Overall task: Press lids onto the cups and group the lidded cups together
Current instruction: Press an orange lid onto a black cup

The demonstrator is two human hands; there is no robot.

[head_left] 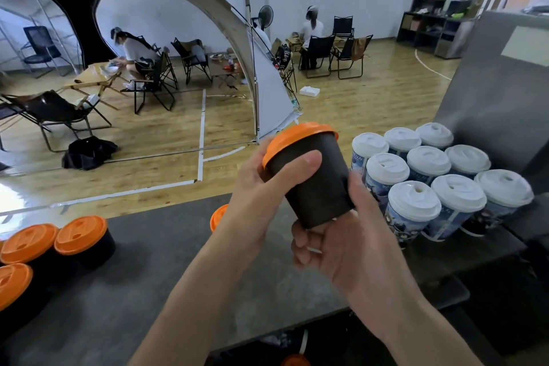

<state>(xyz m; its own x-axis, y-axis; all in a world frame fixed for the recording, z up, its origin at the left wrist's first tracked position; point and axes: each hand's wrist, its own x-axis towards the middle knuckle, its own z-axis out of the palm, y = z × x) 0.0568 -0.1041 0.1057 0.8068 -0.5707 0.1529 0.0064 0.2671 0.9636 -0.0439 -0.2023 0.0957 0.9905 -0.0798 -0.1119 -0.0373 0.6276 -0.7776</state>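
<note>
Presently: black cup [312, 184], orange lid [298, 140] fitted, tilted above the grey table [166, 270], gripped by left hand [261, 202] and right hand [344, 249]; white-lidded cups [433, 184] grouped just right of it.

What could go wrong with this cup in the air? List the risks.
1. The black cup is tilted and held off the counter by the left hand and right hand; if the orange lid is not fully seated, it may pop off.
2. The right hand is close to the white-lidded cups; a careless move could topple some.
3. A lone orange lid near the counter's far edge might get knocked off.
</note>
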